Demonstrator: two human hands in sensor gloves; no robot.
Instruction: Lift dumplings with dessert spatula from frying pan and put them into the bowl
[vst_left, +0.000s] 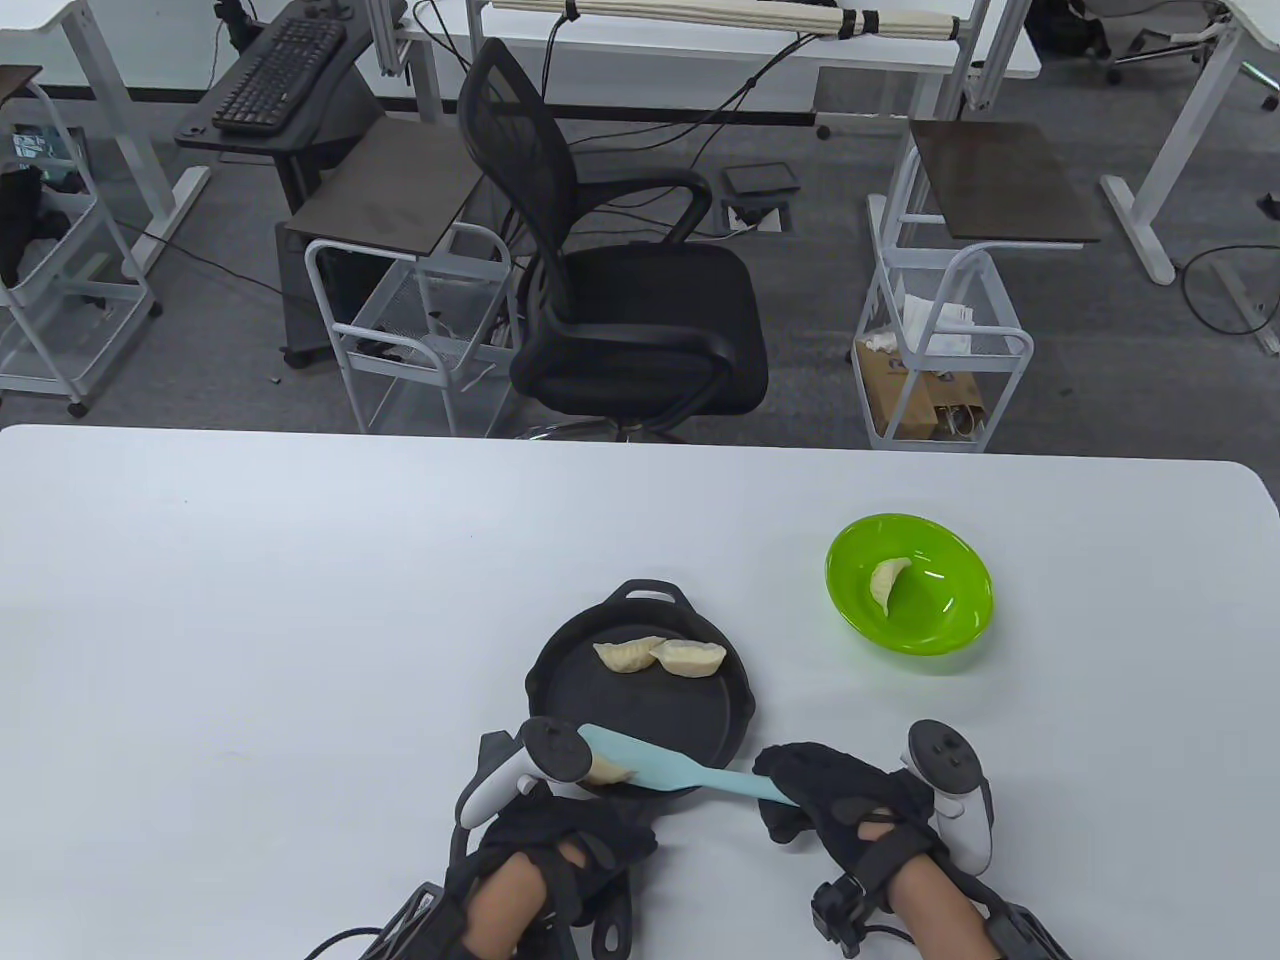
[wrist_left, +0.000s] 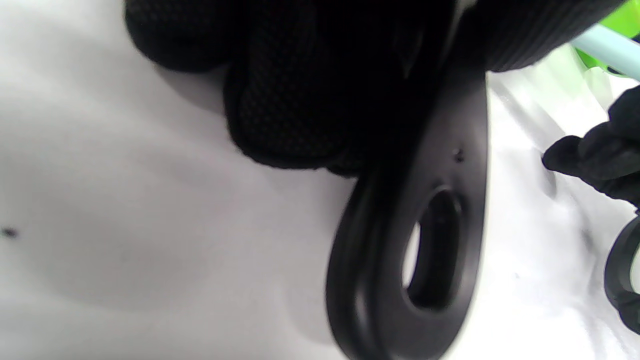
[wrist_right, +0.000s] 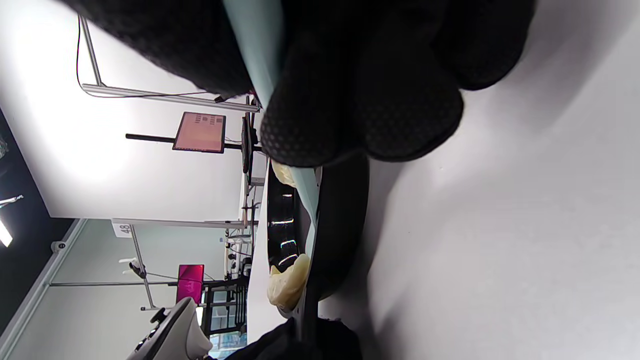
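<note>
One spatula (vst_left: 668, 768), blade leftward, crosswise.

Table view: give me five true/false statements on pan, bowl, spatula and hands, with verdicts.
1. The green bowl holds one dumpling. True.
2. The right hand holds the spatula by its handle. True.
3. The frying pan is empty. False: two dumplings lie side by side at its far side, and a third sits at the near edge by the spatula blade.
4. The left hand lies flat on the table, away from the pan. False: it grips the pan's handle.
5. The bowl stands on the left of the pan. False: it stands to the right, further back.
</note>
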